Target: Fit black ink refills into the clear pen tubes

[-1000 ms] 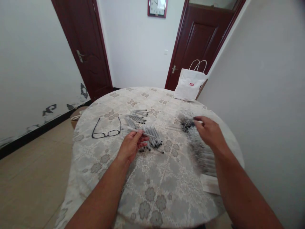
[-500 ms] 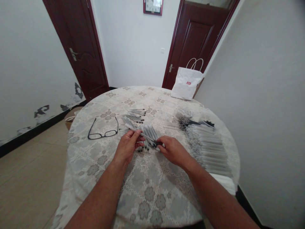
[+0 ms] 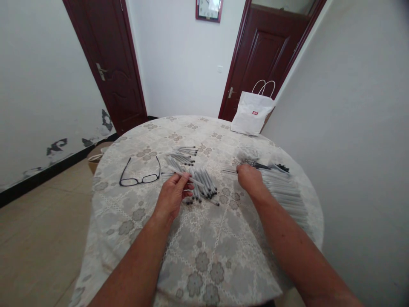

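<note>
My left hand (image 3: 174, 192) pinches a pale, translucent pen barrel (image 3: 196, 182), its front end pointing right. Beneath and beyond it lies a heap of similar dark-ended pens (image 3: 204, 179), with smaller bunches (image 3: 182, 158) farther back. Over on the right, my right hand (image 3: 251, 178) is closed, fingertips down beside a pile of small dark and shiny pieces (image 3: 252, 163). Thin rods (image 3: 228, 171) lie just left of those fingertips. What the fingers hold, if anything, is hidden. Rows of pale tubes (image 3: 284, 192) spread partly under the right forearm.
Black-framed glasses (image 3: 139, 179) rest on the patterned tablecloth (image 3: 128, 209) at left. A white paper bag (image 3: 252, 113) stands at the back right edge. Small black pieces (image 3: 281, 168) lie above the tubes. Beside the table at left is a brown container (image 3: 97, 158).
My right hand has left the barrel's front end and moved right to the pile of small pieces. My left hand keeps its hold. A dark-ended pen now shows at the heap's near right.
</note>
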Demonstrator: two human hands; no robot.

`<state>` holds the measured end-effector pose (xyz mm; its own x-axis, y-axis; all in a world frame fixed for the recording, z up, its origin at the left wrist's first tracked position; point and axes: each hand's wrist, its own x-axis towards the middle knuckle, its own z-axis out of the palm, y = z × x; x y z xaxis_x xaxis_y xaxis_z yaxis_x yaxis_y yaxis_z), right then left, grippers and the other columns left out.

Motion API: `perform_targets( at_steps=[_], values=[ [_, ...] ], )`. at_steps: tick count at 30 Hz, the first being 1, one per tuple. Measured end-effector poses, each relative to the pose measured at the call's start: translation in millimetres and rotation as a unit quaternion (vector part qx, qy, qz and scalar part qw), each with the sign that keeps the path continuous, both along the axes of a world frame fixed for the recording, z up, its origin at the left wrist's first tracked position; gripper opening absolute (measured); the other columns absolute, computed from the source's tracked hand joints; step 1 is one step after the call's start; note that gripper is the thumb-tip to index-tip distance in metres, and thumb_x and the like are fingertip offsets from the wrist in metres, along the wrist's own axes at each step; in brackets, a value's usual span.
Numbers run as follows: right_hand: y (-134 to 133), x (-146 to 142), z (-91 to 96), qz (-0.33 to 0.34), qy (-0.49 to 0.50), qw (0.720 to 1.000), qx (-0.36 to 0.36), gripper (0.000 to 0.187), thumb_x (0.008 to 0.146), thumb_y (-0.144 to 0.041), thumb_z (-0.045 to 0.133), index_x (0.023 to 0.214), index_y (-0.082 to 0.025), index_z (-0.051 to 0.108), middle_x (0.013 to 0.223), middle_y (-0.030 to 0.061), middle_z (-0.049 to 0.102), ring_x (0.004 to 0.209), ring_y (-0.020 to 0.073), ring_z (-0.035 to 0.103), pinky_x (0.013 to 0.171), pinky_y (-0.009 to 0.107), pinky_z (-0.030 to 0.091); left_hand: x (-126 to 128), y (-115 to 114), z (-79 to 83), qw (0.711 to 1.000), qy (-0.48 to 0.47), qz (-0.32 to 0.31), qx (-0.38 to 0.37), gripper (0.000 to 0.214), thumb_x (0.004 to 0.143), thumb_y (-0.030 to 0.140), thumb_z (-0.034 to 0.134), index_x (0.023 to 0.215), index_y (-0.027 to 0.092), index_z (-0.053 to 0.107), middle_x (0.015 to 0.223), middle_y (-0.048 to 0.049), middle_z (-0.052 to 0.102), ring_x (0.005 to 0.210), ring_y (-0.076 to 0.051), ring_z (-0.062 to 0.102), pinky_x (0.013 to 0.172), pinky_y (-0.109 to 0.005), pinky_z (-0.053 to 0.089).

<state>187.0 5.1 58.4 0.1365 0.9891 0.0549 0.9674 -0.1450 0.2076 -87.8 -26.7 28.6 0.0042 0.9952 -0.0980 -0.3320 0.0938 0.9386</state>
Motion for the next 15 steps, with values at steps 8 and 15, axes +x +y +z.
perform_targets(
  at_steps=[8, 15],
  values=[
    [-4.4, 9.4, 12.5, 0.015, -0.013, 1.0, -0.008, 0.035, 0.096, -0.013, 0.043, 0.114, -0.017, 0.073, 0.112, 0.0184, 0.072, 0.102, 0.0241, 0.071, 0.088, 0.031, 0.053, -0.4, -0.8, 0.9, 1.0, 0.011, -0.007, -0.005, 0.043, 0.076, 0.052, 0.079, 0.095, 0.014, 0.071, 0.083, -0.0046, 0.067, 0.071, -0.015, 0.064, 0.055, -0.024, 0.054],
    [15.9, 84.4, 62.0, -0.038, -0.062, 0.997, -0.017, 0.033, 0.092, -0.015, 0.05, 0.114, -0.018, 0.075, 0.119, 0.0194, 0.071, 0.109, 0.0303, 0.069, 0.09, 0.038, 0.053, -1.9, -0.8, 3.5, 1.0, 0.019, -0.005, -0.009, 0.042, 0.075, 0.051, 0.078, 0.095, 0.015, 0.072, 0.083, -0.0045, 0.067, 0.071, -0.016, 0.064, 0.055, -0.024, 0.053]
  ],
)
